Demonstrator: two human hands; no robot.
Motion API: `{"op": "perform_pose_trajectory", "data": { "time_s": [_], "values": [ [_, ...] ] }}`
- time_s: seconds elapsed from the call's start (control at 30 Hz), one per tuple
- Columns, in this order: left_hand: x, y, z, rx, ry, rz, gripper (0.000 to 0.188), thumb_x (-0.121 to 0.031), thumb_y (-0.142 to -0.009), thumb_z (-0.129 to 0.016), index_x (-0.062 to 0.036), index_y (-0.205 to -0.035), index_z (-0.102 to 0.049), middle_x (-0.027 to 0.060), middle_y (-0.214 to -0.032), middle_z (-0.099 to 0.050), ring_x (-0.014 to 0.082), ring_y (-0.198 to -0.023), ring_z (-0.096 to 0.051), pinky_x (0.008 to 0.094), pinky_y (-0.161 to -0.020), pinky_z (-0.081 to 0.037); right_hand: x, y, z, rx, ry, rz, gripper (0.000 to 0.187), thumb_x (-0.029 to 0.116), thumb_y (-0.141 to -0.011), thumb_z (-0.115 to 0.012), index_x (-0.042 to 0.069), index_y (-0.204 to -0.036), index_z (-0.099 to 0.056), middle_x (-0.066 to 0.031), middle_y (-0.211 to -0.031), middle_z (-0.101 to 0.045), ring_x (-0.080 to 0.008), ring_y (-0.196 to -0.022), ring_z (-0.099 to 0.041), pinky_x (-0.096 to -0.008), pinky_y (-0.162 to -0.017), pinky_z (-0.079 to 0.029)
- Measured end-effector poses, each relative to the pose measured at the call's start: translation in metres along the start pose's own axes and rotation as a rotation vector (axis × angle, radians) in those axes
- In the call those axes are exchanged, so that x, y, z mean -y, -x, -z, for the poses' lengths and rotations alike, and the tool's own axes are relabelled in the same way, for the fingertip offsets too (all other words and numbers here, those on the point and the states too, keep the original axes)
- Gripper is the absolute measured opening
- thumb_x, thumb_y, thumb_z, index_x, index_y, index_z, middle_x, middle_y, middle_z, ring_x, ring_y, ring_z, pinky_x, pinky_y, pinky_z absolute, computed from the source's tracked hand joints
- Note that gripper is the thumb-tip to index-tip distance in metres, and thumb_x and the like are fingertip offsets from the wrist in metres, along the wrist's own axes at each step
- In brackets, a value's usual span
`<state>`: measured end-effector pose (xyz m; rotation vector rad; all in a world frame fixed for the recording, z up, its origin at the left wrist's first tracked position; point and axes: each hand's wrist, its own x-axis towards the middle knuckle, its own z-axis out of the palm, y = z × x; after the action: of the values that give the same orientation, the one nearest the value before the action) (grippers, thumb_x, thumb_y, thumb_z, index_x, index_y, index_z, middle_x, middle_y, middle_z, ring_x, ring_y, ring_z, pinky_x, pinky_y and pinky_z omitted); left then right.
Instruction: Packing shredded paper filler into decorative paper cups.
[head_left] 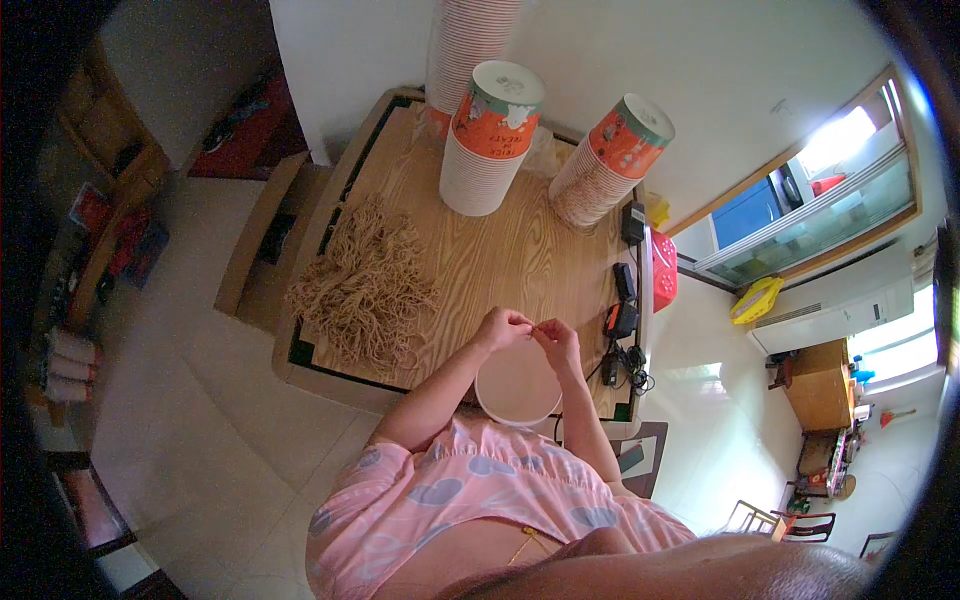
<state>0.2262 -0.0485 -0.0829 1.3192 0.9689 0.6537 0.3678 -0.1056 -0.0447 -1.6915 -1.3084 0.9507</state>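
Both my hands meet over the far rim of a white paper bucket (518, 385), whose pale round interior faces me at the table's near edge. My left hand (506, 327) is closed in a pinch, fingertips pointing right. Facing it, almost touching, my right hand (558, 342) pinches too. Whatever lies between the fingertips is too small to make out. To the left of my hands spreads a loose heap of tan cords (365, 285). Beyond them stands an upside-down stack of paper buckets (492, 140), its top one orange and green.
Another bucket stack (612, 160) leans at the back right, and a taller stack (470, 50) rises behind. Black adapters and cables (622, 365) line the right edge of the wooden table (470, 265). A red plastic basket (663, 270) sits beyond that edge; an open cardboard box (270, 240) stands left.
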Motion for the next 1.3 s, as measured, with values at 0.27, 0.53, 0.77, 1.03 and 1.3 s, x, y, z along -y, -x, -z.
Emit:
{"op": "perform_pose_trajectory", "data": {
  "time_s": [0.27, 0.53, 0.77, 1.03, 1.3],
  "values": [
    [0.026, -0.015, -0.007, -0.068, 0.072, 0.006, 0.011, -0.009, -0.073, -0.064, -0.0018, -0.081, -0.065, 0.0064, -0.075, -0.065, 0.012, -0.066, -0.06, 0.0258, -0.063, -0.048, 0.006, 0.004, 0.0, 0.049, -0.055, -0.016, 0.011, 0.01, -0.077, -0.062, -0.001, -0.079, -0.06, -0.0036, -0.073, -0.062, -0.0087, -0.067, -0.054, -0.0227, -0.062, -0.044],
    [0.026, -0.015, -0.008, -0.101, 0.101, 0.0, 0.008, -0.006, -0.073, -0.065, -0.001, -0.079, -0.064, 0.0058, -0.074, -0.064, 0.0123, -0.066, -0.059, 0.0259, -0.062, -0.047, 0.006, 0.005, 0.002, 0.051, -0.074, -0.025, 0.007, 0.007, -0.075, -0.064, 0.003, -0.08, -0.061, 0.0019, -0.069, -0.058, -0.0045, -0.064, -0.05, -0.019, -0.058, -0.04],
    [0.01, -0.003, -0.002, -0.02, -0.014, -0.02, 0.011, -0.01, -0.074, -0.066, -0.0028, -0.082, -0.067, 0.0049, -0.073, -0.065, 0.0108, -0.065, -0.058, 0.0253, -0.061, -0.047, 0.006, 0.004, 0.001, 0.049, -0.04, -0.041, 0.005, 0.006, -0.075, -0.063, 0.002, -0.079, -0.061, 0.0015, -0.069, -0.058, -0.0046, -0.064, -0.05, -0.0187, -0.057, -0.04],
    [-0.002, 0.006, 0.003, 0.03, -0.067, -0.08, 0.013, -0.013, -0.074, -0.065, -0.0021, -0.082, -0.067, 0.005, -0.072, -0.065, 0.0103, -0.063, -0.058, 0.025, -0.061, -0.046, 0.006, 0.003, 0.002, 0.053, -0.002, -0.026, 0.006, 0.005, -0.075, -0.063, 0.002, -0.08, -0.061, 0.0011, -0.069, -0.058, -0.0051, -0.064, -0.051, -0.0191, -0.057, -0.041],
    [0.002, 0.004, -0.002, -0.037, -0.1, -0.055, 0.011, -0.01, -0.075, -0.061, -0.0019, -0.08, -0.066, 0.0046, -0.071, -0.065, 0.0102, -0.063, -0.058, 0.0246, -0.06, -0.046, -0.003, 0.002, 0.001, 0.021, -0.025, 0.016, 0.007, 0.007, -0.074, -0.064, 0.001, -0.077, -0.061, -0.0055, -0.072, -0.063, -0.01, -0.068, -0.056, -0.0247, -0.061, -0.045]
  ]
}}
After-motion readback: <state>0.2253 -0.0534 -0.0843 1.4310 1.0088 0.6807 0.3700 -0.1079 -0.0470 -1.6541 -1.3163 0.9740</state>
